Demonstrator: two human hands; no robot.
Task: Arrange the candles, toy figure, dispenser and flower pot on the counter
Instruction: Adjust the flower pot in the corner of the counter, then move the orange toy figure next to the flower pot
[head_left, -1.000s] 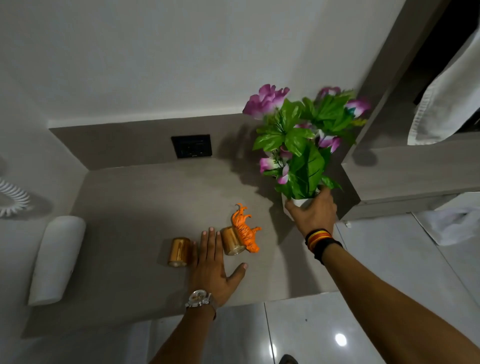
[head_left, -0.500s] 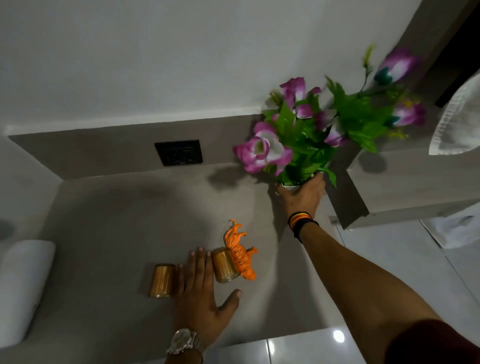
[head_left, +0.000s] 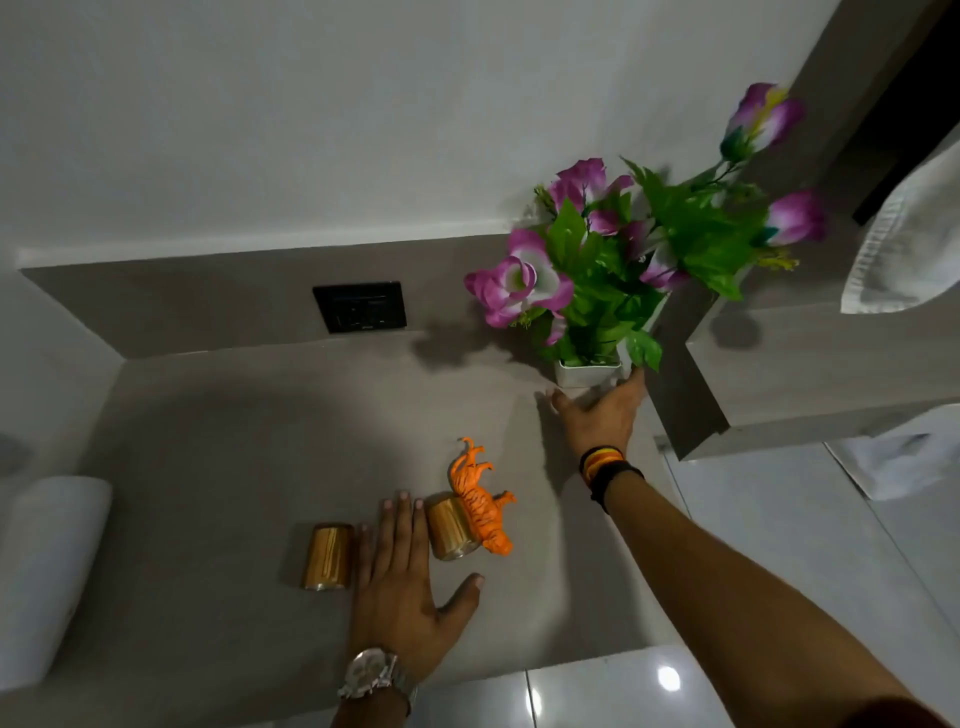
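Note:
The flower pot (head_left: 587, 371), white with purple flowers and green leaves, stands upright at the counter's (head_left: 234, 441) back right corner. My right hand (head_left: 602, 415) is just in front of its base. The fingers are spread, with the thumb off to the pot's left and fingertips along its right side. My left hand (head_left: 400, 587) lies flat and open on the counter between two gold candles. One candle (head_left: 326, 557) is to its left, the other (head_left: 451, 527) to its right. The orange toy tiger (head_left: 480, 501) leans against the right candle. A white dispenser (head_left: 49, 571) lies at the far left.
A black wall socket (head_left: 360, 306) sits on the backsplash behind the counter. A wooden shelf block (head_left: 810, 374) juts out right of the pot, with a white towel (head_left: 914, 244) hanging above it. Glossy floor tiles (head_left: 779, 545) lie beyond the counter's near and right edges.
My right hand carried the flower pot from the counter's front toward the back right corner and set it down, then loosened its fingers. My left hand stayed flat between the candles.

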